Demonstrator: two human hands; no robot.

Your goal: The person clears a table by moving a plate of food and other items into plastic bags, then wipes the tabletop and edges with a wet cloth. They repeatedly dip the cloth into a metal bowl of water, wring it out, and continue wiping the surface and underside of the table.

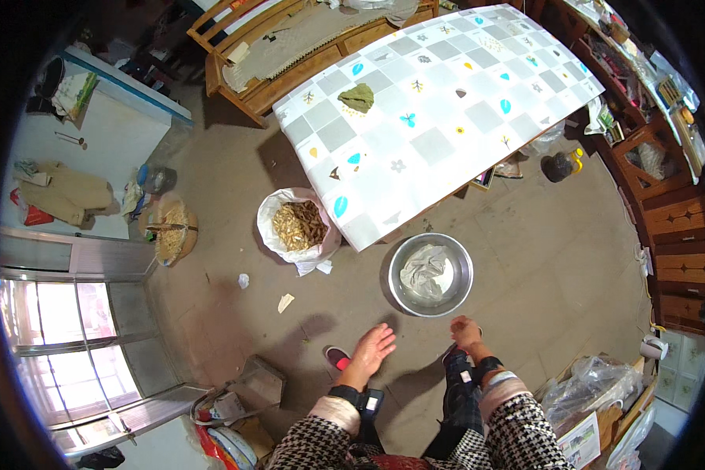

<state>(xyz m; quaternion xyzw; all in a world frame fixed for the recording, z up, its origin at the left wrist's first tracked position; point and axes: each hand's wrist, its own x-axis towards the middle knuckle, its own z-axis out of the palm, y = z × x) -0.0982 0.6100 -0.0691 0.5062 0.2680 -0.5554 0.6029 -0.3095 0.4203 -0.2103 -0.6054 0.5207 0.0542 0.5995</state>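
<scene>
My left hand (374, 349) is held out in the air above the floor, palm turned inward, with its fingers extended and nothing in it. Just below the basin's near rim in the picture, my right hand (466, 332) hangs with its fingers loosely curled; whether they are closed is hard to see. A round metal basin (469, 282) stands on the floor in front of me, and neither hand seems to touch it. Inside lies a crumpled pale wet-looking cloth (426, 271). A folded green cloth (356, 97) rests on the table with a checked, leaf-patterned tablecloth (435, 144).
Left of the table corner stands a white sack (265, 226) of yellowish-brown pieces. Farther left is a wicker basket (192, 235). A dark bottle with a yellow cap (558, 167) stands by the wooden cabinet (681, 217). Plastic wrapping (593, 385) lies at the lower right.
</scene>
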